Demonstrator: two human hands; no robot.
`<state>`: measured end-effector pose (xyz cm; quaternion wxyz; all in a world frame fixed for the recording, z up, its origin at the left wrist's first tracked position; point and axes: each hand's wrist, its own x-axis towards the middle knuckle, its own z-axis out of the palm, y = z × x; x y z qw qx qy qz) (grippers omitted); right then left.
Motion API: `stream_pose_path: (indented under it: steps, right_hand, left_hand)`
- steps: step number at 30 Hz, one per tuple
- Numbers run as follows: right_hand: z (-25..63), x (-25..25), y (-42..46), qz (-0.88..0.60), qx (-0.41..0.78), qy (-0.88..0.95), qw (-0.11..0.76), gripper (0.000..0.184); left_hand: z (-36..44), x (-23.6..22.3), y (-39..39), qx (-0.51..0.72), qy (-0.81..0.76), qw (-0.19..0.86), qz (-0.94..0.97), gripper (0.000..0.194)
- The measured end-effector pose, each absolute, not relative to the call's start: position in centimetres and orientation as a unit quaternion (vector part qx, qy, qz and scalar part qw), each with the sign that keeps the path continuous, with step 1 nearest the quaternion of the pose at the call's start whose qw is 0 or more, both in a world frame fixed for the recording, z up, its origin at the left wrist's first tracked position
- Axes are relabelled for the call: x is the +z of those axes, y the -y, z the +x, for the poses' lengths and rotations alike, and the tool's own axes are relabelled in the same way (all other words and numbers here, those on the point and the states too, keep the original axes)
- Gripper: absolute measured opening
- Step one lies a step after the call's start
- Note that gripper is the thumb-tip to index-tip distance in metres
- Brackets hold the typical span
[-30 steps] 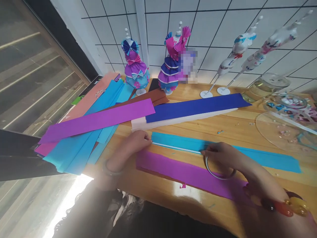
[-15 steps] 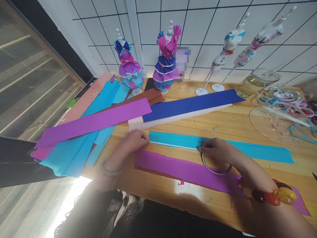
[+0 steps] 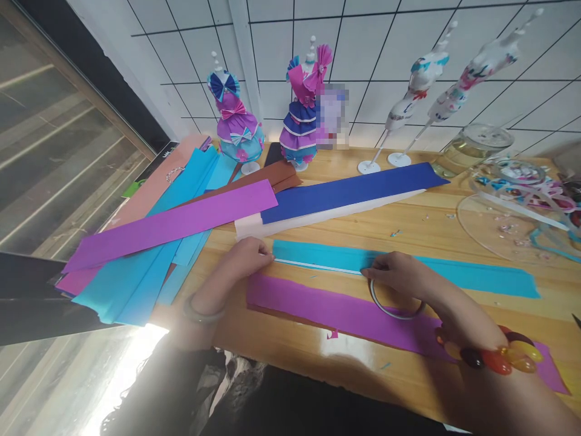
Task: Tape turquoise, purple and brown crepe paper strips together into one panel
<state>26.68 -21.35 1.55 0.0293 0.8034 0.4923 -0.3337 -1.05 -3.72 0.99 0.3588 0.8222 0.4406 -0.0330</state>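
A light blue paper strip [image 3: 476,277] lies lengthwise on the wooden table, with a narrow white strip [image 3: 320,266] along its near edge. My left hand [image 3: 249,255] pinches the white strip's left end, just beside the blue paper's corner. Farther right, my right hand [image 3: 394,269] has its fingertips closed on the same white strip, over the blue paper. That hand covers part of the blue paper, and a bangle hangs at its wrist. Nearer to me, a purple paper strip [image 3: 308,303] with a brownish layer under it runs below my right forearm.
Stacked coloured papers [image 3: 136,260] lie at the left. A dark blue strip [image 3: 354,189] rests on white paper behind my hands. Two dressed mannequins [image 3: 240,121] and two bare-stand ones [image 3: 415,91] stand by the tiled wall. At the right are a glass jar [image 3: 474,148] and a clear plate [image 3: 481,227].
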Motion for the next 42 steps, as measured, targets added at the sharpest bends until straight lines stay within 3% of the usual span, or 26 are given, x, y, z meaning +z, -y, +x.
stream_pose_path:
  steps: [42]
  right_hand:
    - [27.5,0.2,21.6,0.8,-0.332,-0.499,0.016,0.03]
  left_hand:
    - [-1.1,0.8,3.5,-0.043,-0.445,0.367,0.816,0.021]
